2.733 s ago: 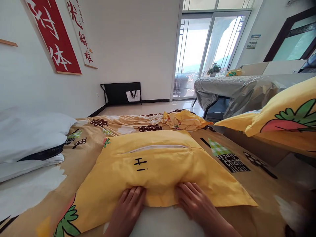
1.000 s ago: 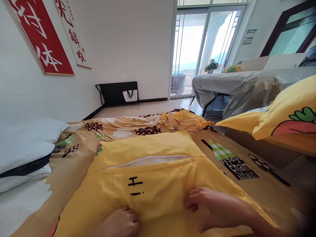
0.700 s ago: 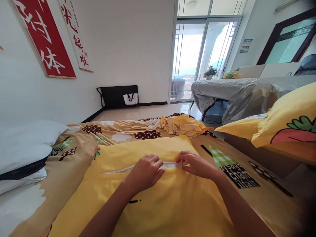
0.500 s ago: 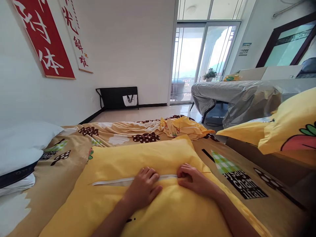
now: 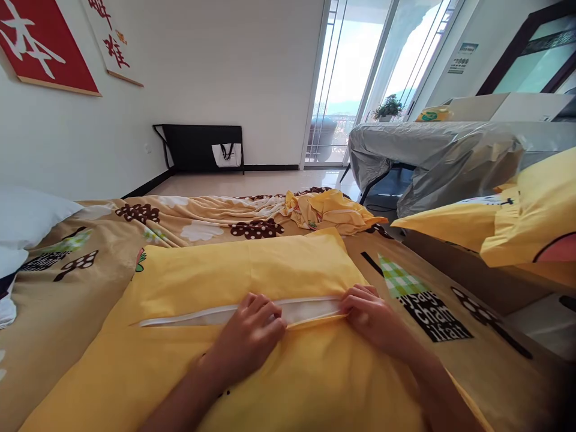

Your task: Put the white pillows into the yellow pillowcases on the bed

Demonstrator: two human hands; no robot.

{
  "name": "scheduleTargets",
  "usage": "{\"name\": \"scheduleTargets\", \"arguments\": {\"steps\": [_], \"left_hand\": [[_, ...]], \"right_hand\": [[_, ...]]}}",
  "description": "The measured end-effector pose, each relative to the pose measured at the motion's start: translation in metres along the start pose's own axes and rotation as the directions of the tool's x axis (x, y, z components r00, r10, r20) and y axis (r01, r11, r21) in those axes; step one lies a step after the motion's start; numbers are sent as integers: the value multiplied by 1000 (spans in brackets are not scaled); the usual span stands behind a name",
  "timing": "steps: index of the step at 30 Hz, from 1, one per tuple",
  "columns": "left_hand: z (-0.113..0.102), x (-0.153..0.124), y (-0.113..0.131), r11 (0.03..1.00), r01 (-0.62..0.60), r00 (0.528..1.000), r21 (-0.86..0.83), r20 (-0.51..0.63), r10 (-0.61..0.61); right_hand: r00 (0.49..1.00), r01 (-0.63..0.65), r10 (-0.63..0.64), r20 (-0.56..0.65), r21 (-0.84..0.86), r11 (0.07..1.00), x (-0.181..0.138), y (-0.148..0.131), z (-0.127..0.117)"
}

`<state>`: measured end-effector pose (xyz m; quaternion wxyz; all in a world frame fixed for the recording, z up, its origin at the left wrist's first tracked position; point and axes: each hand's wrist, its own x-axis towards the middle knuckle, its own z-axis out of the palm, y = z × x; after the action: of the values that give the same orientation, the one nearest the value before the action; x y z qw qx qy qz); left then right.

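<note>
In front of me a pillow in a yellow pillowcase (image 5: 193,270) lies on the bed. A long slit runs across the case, and white inner fabric (image 5: 202,317) shows through it. My left hand (image 5: 249,336) is curled over the middle of the slit, its fingers closed on the lower edge of the pillowcase. At the slit's right end my right hand (image 5: 369,312) pinches the edge of the same case. Between the two hands the slit gapes a little. Whether there is a zipper pull under the right fingers is hidden.
A patterned brown blanket (image 5: 108,270) covers the bed. A crumpled yellow cloth (image 5: 326,210) lies beyond the pillow. To the right, another yellow pillow (image 5: 535,210) rests on a box; white pillows (image 5: 31,216) are at the left. A plastic-covered table (image 5: 414,141) stands behind.
My right hand has slid to the right along the slit, and the gap between my hands has widened, showing more white. The view has tipped down a little.
</note>
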<state>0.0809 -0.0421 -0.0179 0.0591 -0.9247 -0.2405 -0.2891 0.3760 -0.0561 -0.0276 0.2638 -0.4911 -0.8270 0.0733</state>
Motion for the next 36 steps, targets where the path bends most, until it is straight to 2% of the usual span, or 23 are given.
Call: {"name": "scheduleTargets", "arguments": {"steps": [5, 11, 14, 17, 19, 22, 25, 27, 31, 34, 36], "left_hand": [[5, -1, 16, 960, -214, 977, 182, 13, 215], [2, -3, 16, 951, -218, 976, 220, 62, 209], [-8, -4, 14, 966, -162, 982, 201, 126, 139], [-25, -18, 11, 987, -33, 981, 158, 196, 1], [-36, -39, 4, 987, 40, 979, 156, 191, -70], [-53, -88, -13, 977, 98, 990, 192, 85, -116], [-71, -134, -35, 940, 168, 984, 295, 2, -177], [-83, -152, -47, 898, 210, 973, 386, 3, -230], [-101, -151, -63, 839, 225, 945, 496, 100, -312], [-115, -138, -69, 816, 179, 943, 550, 140, -301], [-122, -135, -73, 782, 160, 949, 602, 124, -290]], "right_hand": [[990, -54, 40, -137, -99, 994, -2, 7, -2], [992, -128, 128, -9, -21, 992, 2, 8, -6], [987, -163, 163, -3, 37, 986, 3, 7, -5], [976, -214, 218, -26, 101, 972, 3, 7, -4], [969, -240, 246, -28, 138, 961, 4, 8, -4], [970, -235, 244, -25, 177, 956, 4, 11, -2], [977, -205, 212, -29, 154, 966, 4, 13, 1], [982, -186, 190, -22, 126, 975, 5, 12, 3], [983, -157, 154, 101, 16, 988, 16, 5, -4], [958, -125, 157, 241, -143, 982, 31, -7, -24], [936, -101, 180, 304, -257, 961, 42, -17, -41]]}}
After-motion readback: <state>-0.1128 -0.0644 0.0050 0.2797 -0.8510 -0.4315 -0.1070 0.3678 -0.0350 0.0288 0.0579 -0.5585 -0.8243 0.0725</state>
